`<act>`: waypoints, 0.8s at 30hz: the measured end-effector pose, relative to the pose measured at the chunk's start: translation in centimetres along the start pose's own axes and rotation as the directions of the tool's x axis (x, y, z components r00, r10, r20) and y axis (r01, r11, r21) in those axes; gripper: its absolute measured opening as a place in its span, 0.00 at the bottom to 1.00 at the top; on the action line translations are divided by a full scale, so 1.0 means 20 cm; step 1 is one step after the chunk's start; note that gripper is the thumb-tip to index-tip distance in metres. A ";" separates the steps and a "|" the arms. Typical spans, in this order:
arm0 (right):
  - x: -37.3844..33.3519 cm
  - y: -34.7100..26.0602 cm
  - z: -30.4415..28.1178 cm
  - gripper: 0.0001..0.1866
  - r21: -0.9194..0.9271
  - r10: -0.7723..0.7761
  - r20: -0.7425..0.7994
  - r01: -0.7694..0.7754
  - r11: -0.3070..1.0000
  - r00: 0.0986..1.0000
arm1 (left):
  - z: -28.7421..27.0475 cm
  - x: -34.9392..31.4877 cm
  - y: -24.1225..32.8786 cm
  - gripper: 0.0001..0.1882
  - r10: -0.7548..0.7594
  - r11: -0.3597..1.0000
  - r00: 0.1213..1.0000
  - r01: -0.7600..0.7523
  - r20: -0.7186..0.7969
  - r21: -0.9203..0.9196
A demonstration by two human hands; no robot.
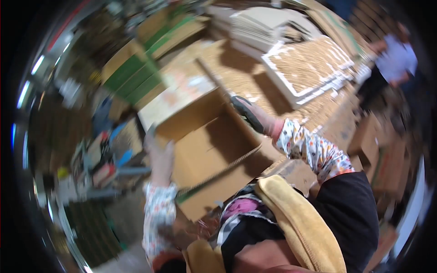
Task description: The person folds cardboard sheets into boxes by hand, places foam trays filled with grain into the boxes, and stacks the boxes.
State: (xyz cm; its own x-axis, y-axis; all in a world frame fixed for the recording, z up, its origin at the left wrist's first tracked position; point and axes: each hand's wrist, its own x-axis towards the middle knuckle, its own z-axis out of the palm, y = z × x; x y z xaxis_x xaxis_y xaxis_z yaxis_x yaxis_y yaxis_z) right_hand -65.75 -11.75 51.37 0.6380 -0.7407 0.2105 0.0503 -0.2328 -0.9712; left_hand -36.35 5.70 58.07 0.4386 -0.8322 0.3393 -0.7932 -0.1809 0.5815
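Observation:
An open cardboard box [189,125], brown inside, is between my hands in front of me, tilted, with one flap hanging toward me. My left hand [160,159], in a pale glove, grips the left side wall with its thumb toward the inside. On the right wall lies my right hand [257,116], its glove dark over the fingers, closed on the upper edge. The box's far part rests near a white, stained board [177,102]. Motion blur smears the fingers somewhat. Flowered sleeves cover both my forearms.
Beyond the box, a table holds a white-edged stack with straw-coloured strands [309,66] and grey-white sheets [259,29]. Green-and-brown cartons [132,75] stand far left. Tools with red and blue parts [109,159] sit at left. A person [393,59] stands far right near brown boxes [387,159].

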 end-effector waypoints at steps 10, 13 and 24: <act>-0.54 0.51 -1.02 0.18 0.568 0.645 -0.721 -0.317 0.759 0.254 | 0.06 0.05 0.08 0.34 -0.218 0.899 0.955 0.277 0.203 -0.340; -0.71 0.54 -1.00 0.14 0.572 0.594 -0.731 -0.174 0.802 0.335 | 0.04 -0.01 0.11 0.34 -0.193 0.973 0.974 0.205 0.117 -0.109; -0.65 -0.17 -0.86 0.29 0.839 0.617 -0.272 -0.131 0.528 0.739 | 0.16 -0.01 -0.13 0.37 -0.262 0.509 0.948 0.293 0.179 -0.810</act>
State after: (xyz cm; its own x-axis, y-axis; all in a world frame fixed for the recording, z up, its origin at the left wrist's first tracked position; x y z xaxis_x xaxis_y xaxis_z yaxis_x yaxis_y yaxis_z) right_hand -87.33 -12.19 53.77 0.2933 -0.8622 -0.4130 0.5876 0.5033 -0.6335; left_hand -35.67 4.59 54.02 0.5479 -0.8357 0.0374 0.0671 0.0885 0.9938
